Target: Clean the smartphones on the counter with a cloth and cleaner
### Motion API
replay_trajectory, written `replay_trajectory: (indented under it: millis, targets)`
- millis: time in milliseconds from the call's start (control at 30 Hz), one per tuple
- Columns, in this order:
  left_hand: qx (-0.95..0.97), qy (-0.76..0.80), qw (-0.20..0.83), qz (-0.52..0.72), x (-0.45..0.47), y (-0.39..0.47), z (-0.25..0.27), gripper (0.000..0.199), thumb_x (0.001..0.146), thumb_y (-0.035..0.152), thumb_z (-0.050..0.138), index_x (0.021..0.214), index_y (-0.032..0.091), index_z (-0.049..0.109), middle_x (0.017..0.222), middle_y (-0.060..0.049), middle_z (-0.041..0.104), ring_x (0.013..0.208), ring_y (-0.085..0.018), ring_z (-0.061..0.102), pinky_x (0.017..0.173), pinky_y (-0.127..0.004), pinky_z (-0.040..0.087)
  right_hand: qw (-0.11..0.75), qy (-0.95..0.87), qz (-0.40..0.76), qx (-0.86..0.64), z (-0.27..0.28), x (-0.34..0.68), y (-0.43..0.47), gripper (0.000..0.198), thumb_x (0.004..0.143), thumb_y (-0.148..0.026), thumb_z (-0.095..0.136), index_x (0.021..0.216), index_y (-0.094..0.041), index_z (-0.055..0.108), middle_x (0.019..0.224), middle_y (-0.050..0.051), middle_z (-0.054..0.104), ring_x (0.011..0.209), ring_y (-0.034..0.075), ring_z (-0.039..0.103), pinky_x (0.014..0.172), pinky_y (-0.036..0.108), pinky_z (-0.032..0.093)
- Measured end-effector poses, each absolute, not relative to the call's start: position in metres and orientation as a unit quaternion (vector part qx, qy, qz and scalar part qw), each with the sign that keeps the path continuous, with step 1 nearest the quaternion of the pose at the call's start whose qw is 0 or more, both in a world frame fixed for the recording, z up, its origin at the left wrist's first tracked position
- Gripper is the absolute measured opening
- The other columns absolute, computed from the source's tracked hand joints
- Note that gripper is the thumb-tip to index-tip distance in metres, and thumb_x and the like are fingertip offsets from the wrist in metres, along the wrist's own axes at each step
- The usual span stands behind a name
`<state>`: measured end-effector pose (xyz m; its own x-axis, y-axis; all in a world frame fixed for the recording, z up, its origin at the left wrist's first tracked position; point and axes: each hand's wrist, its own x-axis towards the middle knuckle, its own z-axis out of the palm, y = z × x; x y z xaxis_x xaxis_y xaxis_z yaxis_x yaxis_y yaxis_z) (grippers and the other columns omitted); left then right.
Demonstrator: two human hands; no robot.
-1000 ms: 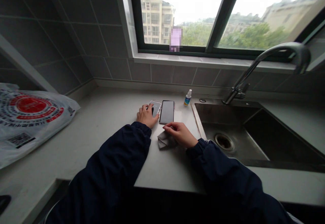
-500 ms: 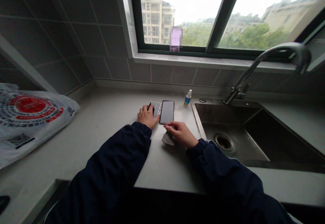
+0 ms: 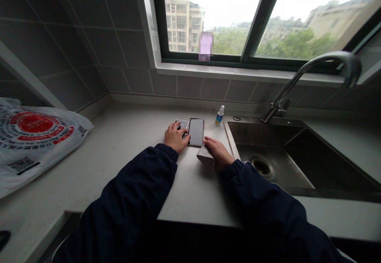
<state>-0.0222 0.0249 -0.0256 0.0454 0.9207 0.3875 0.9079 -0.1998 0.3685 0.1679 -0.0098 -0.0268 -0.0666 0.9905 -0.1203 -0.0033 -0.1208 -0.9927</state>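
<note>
A phone (image 3: 196, 131) with a pale grey screen lies flat on the light countertop. My left hand (image 3: 176, 138) rests beside it with fingers spread, the thumb at the phone's left edge. Beneath those fingers is a thin rectangular item with a bright rim (image 3: 182, 124), like a phone case or second phone; my hand covers most of it. On the near right of the phone, my right hand (image 3: 218, 152) is closed around a light grey cloth (image 3: 204, 154), which hangs below the fingers. A small spray bottle (image 3: 219, 116) with a white cap and blue-yellow label stands behind, to the right.
To the right is a steel sink (image 3: 262, 142) with a drain and a curved faucet (image 3: 297, 76). A white plastic bag (image 3: 44, 136) with red print lies at the left. A window and tiled wall rise behind the counter (image 3: 133, 126).
My right hand has shifted right and turned, lifting the cloth with it. My left hand has slid slightly right, its thumb now against the phone's edge.
</note>
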Motion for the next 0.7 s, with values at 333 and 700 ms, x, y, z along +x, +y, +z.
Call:
replay_trajectory:
  millis: [333, 700]
  targets:
    - [0.736, 0.620, 0.023, 0.272, -0.021, 0.026, -0.027, 0.036, 0.084, 0.049, 0.065, 0.103, 0.023, 0.080, 0.145, -0.010, 0.056, 0.140, -0.033, 0.042, 0.117, -0.049, 0.037, 0.423, -0.333, 0.675, -0.505, -0.006, 0.166, -0.017, 0.018, 0.089, -0.027, 0.060, 0.093, -0.013, 0.069, 0.073, 0.006, 0.070, 0.054, 0.014, 0.061, 0.048, 0.024, 0.049]
    - [0.744, 0.600, 0.024, 0.292, -0.014, 0.018, -0.029, 0.043, 0.079, 0.063, 0.069, 0.091, 0.023, 0.081, 0.141, -0.011, 0.057, 0.144, -0.036, 0.038, 0.122, -0.051, 0.029, 0.414, -0.371, 0.664, -0.500, -0.010, 0.162, -0.018, 0.009, 0.083, -0.026, 0.069, 0.083, -0.017, 0.066, 0.068, 0.003, 0.070, 0.055, 0.015, 0.062, 0.045, 0.024, 0.045]
